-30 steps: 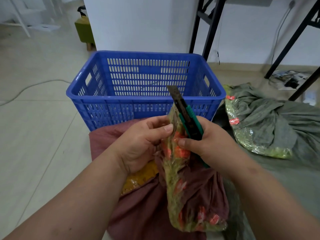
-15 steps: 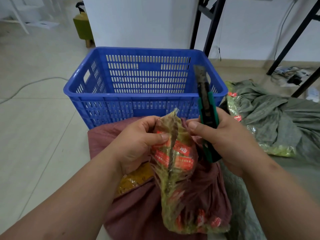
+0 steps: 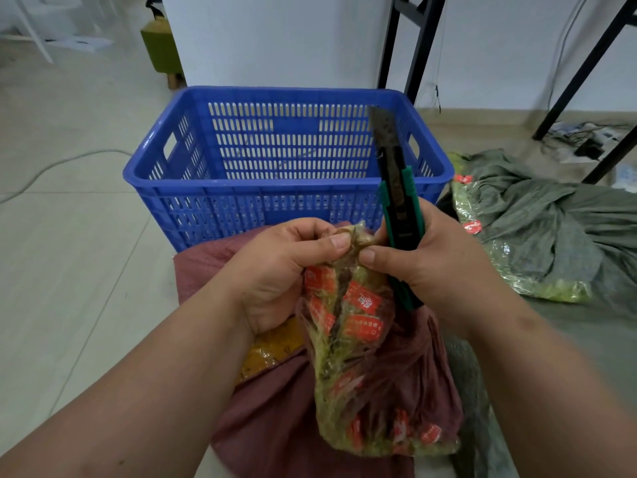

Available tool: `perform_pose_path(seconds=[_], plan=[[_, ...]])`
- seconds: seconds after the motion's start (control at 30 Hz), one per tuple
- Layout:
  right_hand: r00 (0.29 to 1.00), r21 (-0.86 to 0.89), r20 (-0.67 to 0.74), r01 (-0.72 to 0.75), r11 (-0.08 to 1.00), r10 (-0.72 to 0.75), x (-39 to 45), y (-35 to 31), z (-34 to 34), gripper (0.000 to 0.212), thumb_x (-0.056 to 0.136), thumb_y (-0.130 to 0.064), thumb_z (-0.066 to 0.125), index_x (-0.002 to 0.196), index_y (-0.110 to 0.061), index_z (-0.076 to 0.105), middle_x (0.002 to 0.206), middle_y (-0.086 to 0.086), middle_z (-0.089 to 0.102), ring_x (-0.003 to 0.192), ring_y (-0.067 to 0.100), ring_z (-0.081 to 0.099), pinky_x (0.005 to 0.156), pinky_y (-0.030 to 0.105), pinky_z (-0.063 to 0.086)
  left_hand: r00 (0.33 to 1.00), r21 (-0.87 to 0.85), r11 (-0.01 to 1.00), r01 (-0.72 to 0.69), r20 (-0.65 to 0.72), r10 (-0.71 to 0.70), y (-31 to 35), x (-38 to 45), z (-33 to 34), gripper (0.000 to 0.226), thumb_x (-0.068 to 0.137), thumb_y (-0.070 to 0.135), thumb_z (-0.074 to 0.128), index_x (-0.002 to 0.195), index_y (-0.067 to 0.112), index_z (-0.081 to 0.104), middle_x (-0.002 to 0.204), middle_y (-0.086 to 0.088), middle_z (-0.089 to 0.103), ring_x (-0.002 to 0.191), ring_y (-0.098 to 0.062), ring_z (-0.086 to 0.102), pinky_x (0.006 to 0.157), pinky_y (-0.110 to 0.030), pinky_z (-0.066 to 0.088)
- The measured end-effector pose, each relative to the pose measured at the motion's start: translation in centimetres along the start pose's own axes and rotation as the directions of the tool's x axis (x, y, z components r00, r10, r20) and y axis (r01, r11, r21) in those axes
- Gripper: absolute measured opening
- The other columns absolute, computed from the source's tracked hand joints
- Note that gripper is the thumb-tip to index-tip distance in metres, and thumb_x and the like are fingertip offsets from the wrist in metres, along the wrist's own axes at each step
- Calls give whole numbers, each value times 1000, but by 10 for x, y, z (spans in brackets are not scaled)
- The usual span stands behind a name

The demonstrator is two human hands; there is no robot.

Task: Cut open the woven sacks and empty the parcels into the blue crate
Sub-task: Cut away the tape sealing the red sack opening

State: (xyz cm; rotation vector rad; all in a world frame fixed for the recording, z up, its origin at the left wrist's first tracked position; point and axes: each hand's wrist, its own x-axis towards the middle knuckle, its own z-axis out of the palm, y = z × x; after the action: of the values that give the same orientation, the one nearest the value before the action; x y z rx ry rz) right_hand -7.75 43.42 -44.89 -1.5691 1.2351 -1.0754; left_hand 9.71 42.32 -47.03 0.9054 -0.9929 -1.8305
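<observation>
— Looking in the blue crate [image 3: 289, 189], I see only its holey walls. What is in front of it?

— A dark red woven sack [image 3: 406, 377], bound in yellow tape with red labels. The left hand [image 3: 279, 267] pinches its twisted top. The right hand [image 3: 431, 257] pinches it too, and grips a green box cutter [image 3: 396, 201] with the blade pointing up. A grey-green sack [image 3: 537, 215] lies to the right

Pale tiled floor [image 3: 69, 236], white wall [image 3: 275, 36], black table legs [image 3: 586, 63] right, green stool [image 3: 162, 50] far back, cable [image 3: 51, 165] trailing left.
</observation>
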Motion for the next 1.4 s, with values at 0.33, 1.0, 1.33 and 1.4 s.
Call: perform_pose_path(seconds=[0.33, 1.0, 1.33, 1.4], plan=[[972, 284, 217, -154, 946, 93, -6, -6, -6, 17, 69, -14, 74, 72, -25, 61, 82, 8, 61, 78, 21, 60, 77, 41, 47, 984, 71, 993, 96, 142, -105, 10, -8, -3, 49, 87, 35, 62, 111, -8, 63, 106, -23, 68, 95, -32, 67, 84, -41, 56], [998, -201, -1, -69, 977, 70, 0, -13, -4, 21, 80, -18, 76, 83, -14, 57, 71, 5, 61, 64, 13, 56, 65, 34, 46, 982, 65, 985, 160, 90, -166, 20, -12, -11, 4, 79, 7, 66, 77, 7, 62, 73, -8, 63, 65, -19, 60, 66, -32, 52], [960, -193, 73, -251, 949, 269, -15, -53, -23, 22, 75, -53, 56, 94, -44, 50, 68, 1, 65, 70, 25, 65, 78, 54, 51, 921, -278, 958, -70, -387, -45, 34, -3, -14, 10, 88, 11, 61, 99, 12, 62, 87, -10, 66, 79, -21, 64, 71, -38, 59], [954, -260, 156, -211, 942, 256, -21, -55, -18, 8, 89, -40, 52, 95, -42, 47, 66, -3, 64, 61, 11, 62, 69, 35, 52, 905, -231, 969, -82, -424, -24, 34, -7, -10, 11, 90, 10, 61, 101, 12, 62, 82, -8, 66, 69, -18, 63, 56, -30, 59]])
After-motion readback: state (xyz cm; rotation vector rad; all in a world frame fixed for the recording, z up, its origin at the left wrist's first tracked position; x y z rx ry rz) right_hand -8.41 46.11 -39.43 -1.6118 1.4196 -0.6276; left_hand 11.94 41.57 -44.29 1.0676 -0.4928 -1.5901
